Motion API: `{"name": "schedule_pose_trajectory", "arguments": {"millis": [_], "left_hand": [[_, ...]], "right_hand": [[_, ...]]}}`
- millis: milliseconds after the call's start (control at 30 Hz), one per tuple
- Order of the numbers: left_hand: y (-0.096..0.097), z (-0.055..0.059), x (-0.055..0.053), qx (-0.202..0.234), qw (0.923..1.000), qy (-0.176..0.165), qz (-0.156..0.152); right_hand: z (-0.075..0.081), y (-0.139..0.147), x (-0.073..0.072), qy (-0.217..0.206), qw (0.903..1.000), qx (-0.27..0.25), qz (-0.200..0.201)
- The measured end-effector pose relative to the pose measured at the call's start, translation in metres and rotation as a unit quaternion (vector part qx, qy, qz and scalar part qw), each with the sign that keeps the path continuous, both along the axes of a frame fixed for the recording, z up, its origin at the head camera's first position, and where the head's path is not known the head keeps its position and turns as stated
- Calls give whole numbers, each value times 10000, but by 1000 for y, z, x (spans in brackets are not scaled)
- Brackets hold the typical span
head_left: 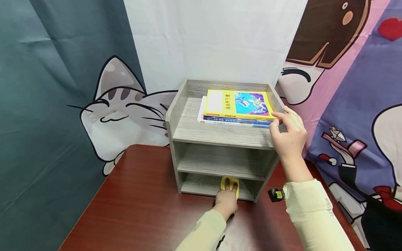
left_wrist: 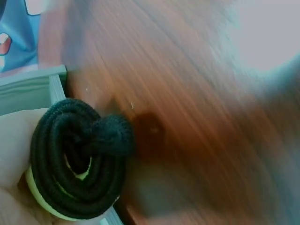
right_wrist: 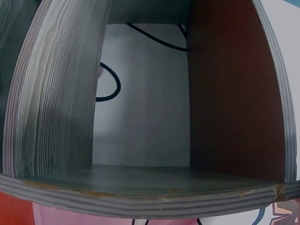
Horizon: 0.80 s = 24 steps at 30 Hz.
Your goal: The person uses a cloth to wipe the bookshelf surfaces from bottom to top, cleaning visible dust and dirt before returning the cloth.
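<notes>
In the head view my left hand (head_left: 226, 202) holds a rolled cloth (head_left: 223, 182) at the bottom compartment of a grey wood-grain shelf unit (head_left: 223, 140). Seen end-on in the left wrist view, the roll (left_wrist: 49, 159) is thick and black in its coils, with a yellow outer face. My right hand (head_left: 290, 134) is at the top shelf, its thumb and index finger pinching the right front corner of a yellow book (head_left: 216, 101). That book lies on a blue book (head_left: 226, 119) and a white one (head_left: 201, 109). The right wrist view does not show the hand.
The shelf unit stands on a reddish-brown table (head_left: 141, 195), near a white cloth backdrop (head_left: 213, 42). Cartoon-printed curtains hang at both sides. Through the unit's back in the right wrist view, a dark cable (right_wrist: 159, 41) shows. The middle compartment (head_left: 220, 158) lies below the books.
</notes>
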<state>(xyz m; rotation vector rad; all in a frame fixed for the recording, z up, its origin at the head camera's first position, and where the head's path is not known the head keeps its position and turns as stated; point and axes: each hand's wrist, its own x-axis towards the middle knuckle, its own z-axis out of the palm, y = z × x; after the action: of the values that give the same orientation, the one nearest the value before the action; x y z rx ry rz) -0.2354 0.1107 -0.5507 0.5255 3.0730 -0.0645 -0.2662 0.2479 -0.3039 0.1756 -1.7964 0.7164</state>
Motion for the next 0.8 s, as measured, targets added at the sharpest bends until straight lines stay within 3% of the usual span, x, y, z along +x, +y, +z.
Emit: {"name": "schedule_pose_trajectory", "arguments": {"millis": [367,633,800], "left_hand": [[-34,5,-5,-39,9994,74,343],[-46,-5,-6,672,9959,-285,537],[-45,-7,-6,915,9945,-220,457]], "right_hand": [[2,2,1,-14,9999,98,101],[2,3,4,-159,9997,193,33],[1,2,3,-197,9998,58,18]]}}
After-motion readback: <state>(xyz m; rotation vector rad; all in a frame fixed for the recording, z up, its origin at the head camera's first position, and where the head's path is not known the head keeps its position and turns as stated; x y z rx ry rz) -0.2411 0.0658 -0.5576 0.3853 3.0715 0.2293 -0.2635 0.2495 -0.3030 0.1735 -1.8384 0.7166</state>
